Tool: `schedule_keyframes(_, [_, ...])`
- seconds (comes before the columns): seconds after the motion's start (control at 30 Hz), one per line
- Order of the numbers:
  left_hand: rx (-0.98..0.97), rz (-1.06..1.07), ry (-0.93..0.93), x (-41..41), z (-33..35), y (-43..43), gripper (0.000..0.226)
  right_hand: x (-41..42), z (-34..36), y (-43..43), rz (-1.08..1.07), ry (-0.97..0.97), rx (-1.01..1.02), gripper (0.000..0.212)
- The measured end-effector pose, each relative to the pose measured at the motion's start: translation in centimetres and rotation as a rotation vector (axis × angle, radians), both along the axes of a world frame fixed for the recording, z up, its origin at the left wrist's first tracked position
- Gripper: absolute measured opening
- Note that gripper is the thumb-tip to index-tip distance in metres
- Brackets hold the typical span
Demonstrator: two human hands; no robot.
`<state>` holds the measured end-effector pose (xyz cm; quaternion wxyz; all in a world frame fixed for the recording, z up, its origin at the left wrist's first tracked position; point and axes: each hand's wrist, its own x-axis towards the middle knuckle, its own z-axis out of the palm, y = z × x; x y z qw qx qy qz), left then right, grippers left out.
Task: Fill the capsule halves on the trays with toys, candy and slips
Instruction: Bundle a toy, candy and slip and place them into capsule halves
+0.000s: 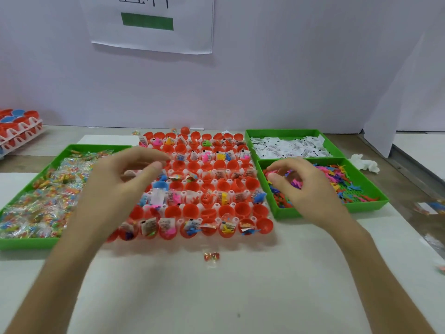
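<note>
A white tray [218,205] of red capsule halves [240,208] lies in the middle of the table; many halves hold small toys, slips and candy, while others are bare. My left hand [120,184] hovers over the tray's left side with its fingers curled, and a clear candy packet [131,172] shows between thumb and fingers. Over the near-left corner of the green toy bin [313,213], my right hand [303,186] grips several small coloured toys [292,182]. Folded paper slips [289,147] fill the green bin behind it.
A green bin [26,242] of wrapped candy sits left of the tray. One loose candy packet [212,256] lies in front of the tray. Stacked trays of capsules [19,126] stand far left, a crumpled tissue [363,162] at the right, and a closed red capsule [185,130] behind.
</note>
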<state>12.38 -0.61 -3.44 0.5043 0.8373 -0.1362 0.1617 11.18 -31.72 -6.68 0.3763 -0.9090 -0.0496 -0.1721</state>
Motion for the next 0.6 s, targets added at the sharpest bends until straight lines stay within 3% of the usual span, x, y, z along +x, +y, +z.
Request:
schedule_keyframes(0.17, [0.348,0.234,0.189,5.3,0.2,5.6,0.009,0.6,-0.3,-1.4,-0.144,-0.09,0.067,0.012])
schedule_keyframes(0.27, [0.507,0.395,0.269,8.1,-1.4,8.0,0.022,0.7,-0.3,-1.2,-0.177,-0.143,0.09,0.016])
schedule_keyframes(0.4, [0.458,0.43,0.381,9.4,-3.5,8.9,0.016,0.7,-0.4,-1.0,-0.191,-0.146,0.092,0.019])
schedule_keyframes(0.6, [0.424,0.488,0.231,9.0,-4.7,8.3,0.002,1.0,-0.8,-0.8,-0.201,-0.152,0.1,0.028])
